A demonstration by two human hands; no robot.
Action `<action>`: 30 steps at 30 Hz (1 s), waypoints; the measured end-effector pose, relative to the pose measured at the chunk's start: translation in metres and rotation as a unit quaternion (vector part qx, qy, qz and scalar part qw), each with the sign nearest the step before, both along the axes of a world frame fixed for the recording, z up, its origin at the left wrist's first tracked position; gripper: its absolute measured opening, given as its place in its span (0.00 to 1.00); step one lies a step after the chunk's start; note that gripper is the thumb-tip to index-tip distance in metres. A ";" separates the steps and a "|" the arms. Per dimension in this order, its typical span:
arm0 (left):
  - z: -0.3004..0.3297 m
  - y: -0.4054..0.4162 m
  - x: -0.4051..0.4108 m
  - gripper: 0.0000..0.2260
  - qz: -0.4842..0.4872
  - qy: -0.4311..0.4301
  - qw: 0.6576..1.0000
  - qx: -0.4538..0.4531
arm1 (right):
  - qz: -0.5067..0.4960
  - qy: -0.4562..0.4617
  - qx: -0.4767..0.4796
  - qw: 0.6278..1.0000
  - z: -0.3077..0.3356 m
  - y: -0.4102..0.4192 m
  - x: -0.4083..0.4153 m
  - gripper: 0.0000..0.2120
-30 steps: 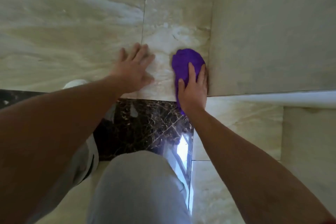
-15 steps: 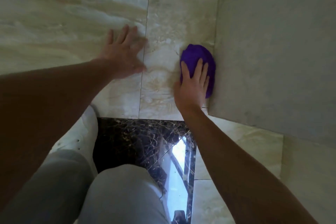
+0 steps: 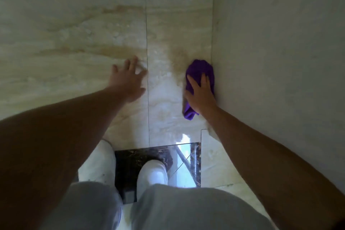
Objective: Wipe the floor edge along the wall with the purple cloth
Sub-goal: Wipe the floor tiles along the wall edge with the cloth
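Observation:
The purple cloth (image 3: 200, 70) lies bunched on the beige marble floor, pressed against the foot of the pale wall (image 3: 276, 61) on the right. My right hand (image 3: 200, 92) rests flat on top of the cloth, fingers spread over it, with a tail of cloth sticking out below the wrist. My left hand (image 3: 128, 80) is flat on the floor tile to the left, fingers apart, holding nothing. The floor edge (image 3: 212, 24) runs straight ahead along the wall.
A dark marble inset tile (image 3: 130, 162) with a bright reflection lies near my feet. My white shoes (image 3: 152, 173) and grey trouser knees fill the bottom of the view. Beige floor stretches ahead and to the left.
The view has pulled back and shifted forward along the wall. Both hands have slid further ahead over the floor, the right one carrying the cloth along the wall edge.

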State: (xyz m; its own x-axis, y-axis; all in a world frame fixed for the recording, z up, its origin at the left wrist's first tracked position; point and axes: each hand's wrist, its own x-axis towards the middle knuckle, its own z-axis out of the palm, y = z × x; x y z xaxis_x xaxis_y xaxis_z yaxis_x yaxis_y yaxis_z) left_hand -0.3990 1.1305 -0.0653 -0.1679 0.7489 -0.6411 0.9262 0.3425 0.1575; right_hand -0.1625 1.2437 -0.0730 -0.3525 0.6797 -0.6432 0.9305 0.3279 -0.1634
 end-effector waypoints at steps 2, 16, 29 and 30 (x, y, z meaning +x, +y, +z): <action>-0.002 0.008 -0.020 0.24 0.020 0.003 0.998 0.061 | -0.025 0.015 0.026 0.999 -0.002 0.016 -0.022 0.29; -0.031 0.070 -0.128 0.32 0.057 0.071 0.986 0.139 | -0.079 0.074 0.082 0.991 -0.008 0.148 -0.121 0.28; -0.098 0.094 -0.170 0.33 0.158 0.097 0.946 0.265 | -0.049 0.064 0.084 0.993 -0.038 0.275 -0.193 0.29; -0.100 0.092 -0.170 0.33 0.151 0.100 0.946 0.270 | -0.047 0.068 0.095 0.992 -0.039 0.279 -0.197 0.28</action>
State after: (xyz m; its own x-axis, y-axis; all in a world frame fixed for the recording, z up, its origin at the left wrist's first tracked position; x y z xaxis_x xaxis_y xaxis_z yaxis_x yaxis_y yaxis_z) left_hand -0.5695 1.2225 -0.1658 -0.5037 0.8567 -0.1109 0.8291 0.5155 0.2166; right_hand -0.3592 1.5231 -0.1116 -0.3559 0.8188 -0.4504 0.9322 0.2771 -0.2330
